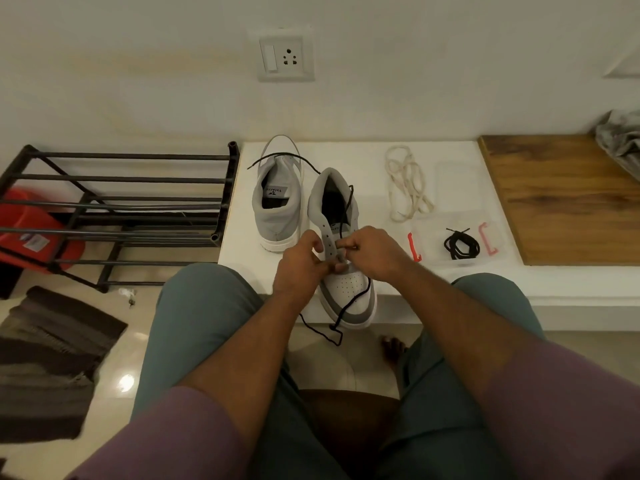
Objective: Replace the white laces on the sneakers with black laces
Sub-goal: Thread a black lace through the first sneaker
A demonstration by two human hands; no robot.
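A grey-and-white sneaker [349,289] lies on the white ledge [346,154] with its toe toward me. My left hand [299,263] grips its left eyelet flap. My right hand [372,252] pinches a black lace [346,306] at the eyelets; one loose end trails over the toe and off the ledge, another runs up across the collar. The second sneaker [277,202] stands behind to the left, a black lace draped over it. Removed white laces [407,183] lie in a heap to the right. A coiled black lace [462,245] sits in a clear box [498,251].
A black metal shoe rack [121,209] stands left of the ledge with a red tub [31,230] behind it. A wooden board [561,199] covers the ledge's right end. A dark mat [52,358] lies on the floor. My knees flank the ledge edge.
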